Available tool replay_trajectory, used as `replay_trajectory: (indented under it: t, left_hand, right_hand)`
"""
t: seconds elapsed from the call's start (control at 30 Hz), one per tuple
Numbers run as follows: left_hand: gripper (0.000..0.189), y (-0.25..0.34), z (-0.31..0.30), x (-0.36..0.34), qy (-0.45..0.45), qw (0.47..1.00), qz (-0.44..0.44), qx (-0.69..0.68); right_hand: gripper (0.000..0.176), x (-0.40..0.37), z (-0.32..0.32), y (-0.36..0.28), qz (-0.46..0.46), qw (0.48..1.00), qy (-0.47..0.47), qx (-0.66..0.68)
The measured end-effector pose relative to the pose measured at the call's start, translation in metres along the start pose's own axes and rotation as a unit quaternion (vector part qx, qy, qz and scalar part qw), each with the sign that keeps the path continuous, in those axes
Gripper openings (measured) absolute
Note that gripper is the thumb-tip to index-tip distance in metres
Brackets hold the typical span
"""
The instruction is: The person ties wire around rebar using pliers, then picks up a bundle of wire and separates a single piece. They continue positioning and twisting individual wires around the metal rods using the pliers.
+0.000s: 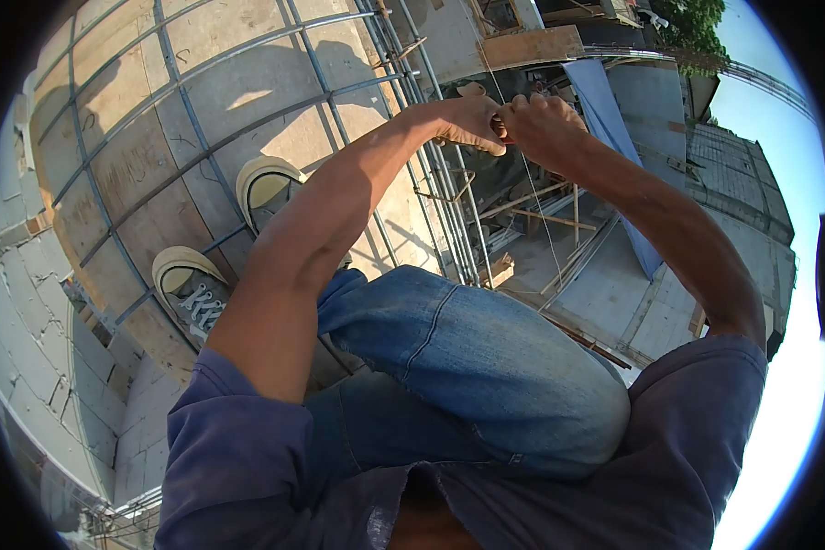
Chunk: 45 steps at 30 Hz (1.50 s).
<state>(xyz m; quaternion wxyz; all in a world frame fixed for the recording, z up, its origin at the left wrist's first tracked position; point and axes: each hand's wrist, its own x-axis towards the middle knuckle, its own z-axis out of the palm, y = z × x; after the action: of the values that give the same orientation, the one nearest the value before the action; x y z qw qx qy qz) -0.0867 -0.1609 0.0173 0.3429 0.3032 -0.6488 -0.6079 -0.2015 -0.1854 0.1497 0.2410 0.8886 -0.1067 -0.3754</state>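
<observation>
My left hand (472,121) is closed, its fingers bent, and meets my right hand in front of me, beyond the bundle of steel bars. My right hand (548,128) is curled shut with its fingertips against the left one. A thin line (539,206), string or wire, runs down from above, passes through where the two hands meet and goes on below. The right fingers appear to pinch it. Whatever lies inside the left fingers is hidden. Close by the left wrist stand several upright-looking rebars (445,192) grouped together.
Under my shoes (192,289) lies a grid of rebar (213,151) over plywood boards (137,174). A drop beyond the bar bundle holds loose timber (550,220) and a blue-grey sheet (614,137). Grey block walls (41,321) stand at left.
</observation>
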Motion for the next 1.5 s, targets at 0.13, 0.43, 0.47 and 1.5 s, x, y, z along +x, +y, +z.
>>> replay_trajectory:
  t: [0.13,0.43,0.47,1.5]
  left_hand:
    - [0.054,-0.018,0.034,-0.003,0.122,0.99,0.061,0.018]
    - [0.032,-0.002,0.016,-0.001,0.049,0.997,0.036,-0.05]
    - [0.032,-0.033,0.026,0.017,0.087,0.981,0.156,-0.079]
    - [0.061,-0.011,0.049,-0.052,0.236,0.951,0.105,0.17]
  right_hand:
    - [0.017,0.015,-0.011,0.019,0.033,0.948,-0.177,0.262]
    - [0.037,-0.009,-0.03,-0.002,0.048,0.95,-0.136,0.277]
    - [0.039,-0.018,-0.019,-0.008,0.008,0.996,0.003,0.09]
    - [0.034,-0.014,0.016,0.028,0.07,0.512,-0.414,0.749]
